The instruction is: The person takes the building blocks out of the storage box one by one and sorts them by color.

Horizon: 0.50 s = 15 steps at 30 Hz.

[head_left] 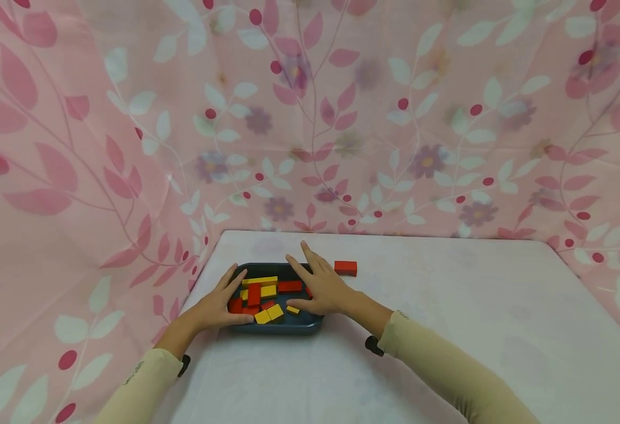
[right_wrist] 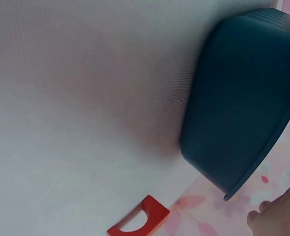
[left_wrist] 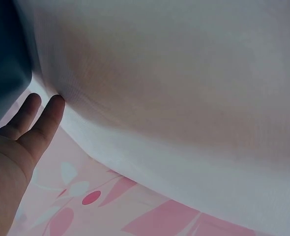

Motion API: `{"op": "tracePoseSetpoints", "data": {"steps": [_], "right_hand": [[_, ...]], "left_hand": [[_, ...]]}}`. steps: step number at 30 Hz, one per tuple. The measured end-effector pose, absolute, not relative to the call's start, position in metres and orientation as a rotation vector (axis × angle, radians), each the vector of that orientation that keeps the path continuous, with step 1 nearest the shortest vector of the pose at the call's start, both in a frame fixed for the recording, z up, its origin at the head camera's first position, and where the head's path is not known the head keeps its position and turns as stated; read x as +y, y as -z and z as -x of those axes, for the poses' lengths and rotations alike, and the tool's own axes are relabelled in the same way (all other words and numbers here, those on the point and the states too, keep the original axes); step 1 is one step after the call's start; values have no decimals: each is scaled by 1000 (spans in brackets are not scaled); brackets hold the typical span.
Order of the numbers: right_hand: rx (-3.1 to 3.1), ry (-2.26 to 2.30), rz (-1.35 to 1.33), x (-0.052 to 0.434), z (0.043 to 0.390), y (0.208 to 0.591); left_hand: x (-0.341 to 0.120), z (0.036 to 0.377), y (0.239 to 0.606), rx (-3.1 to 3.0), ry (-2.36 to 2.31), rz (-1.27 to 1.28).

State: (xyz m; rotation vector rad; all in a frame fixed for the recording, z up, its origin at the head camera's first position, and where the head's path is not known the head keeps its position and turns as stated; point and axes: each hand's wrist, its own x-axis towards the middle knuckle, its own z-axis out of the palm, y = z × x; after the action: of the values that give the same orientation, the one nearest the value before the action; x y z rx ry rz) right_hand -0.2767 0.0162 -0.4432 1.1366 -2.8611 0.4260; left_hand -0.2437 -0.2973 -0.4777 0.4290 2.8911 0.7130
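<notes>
Both hands lie flat-fingered on the dark tray (head_left: 299, 325) of red and yellow blocks (head_left: 261, 292) at the table's near left: left hand (head_left: 218, 306) and right hand (head_left: 322, 288); a careless shove could scatter blocks over the left edge

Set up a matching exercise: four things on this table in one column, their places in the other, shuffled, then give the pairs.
1. left hand
2. right hand
3. lone red block
4. yellow and red blocks

A. on the white table, outside the tray
B. inside the dark blue-grey tray
C. on the tray's left side
D. on the tray's right side

Pairs: 1-C, 2-D, 3-A, 4-B
</notes>
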Motion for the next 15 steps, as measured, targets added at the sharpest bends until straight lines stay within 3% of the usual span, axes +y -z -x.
{"op": "tracePoseSetpoints", "data": {"steps": [15], "right_hand": [[-2894,-737,-1196,1,275,446]], "left_hand": [[-298,245,478,2892,-708,-454]]}}
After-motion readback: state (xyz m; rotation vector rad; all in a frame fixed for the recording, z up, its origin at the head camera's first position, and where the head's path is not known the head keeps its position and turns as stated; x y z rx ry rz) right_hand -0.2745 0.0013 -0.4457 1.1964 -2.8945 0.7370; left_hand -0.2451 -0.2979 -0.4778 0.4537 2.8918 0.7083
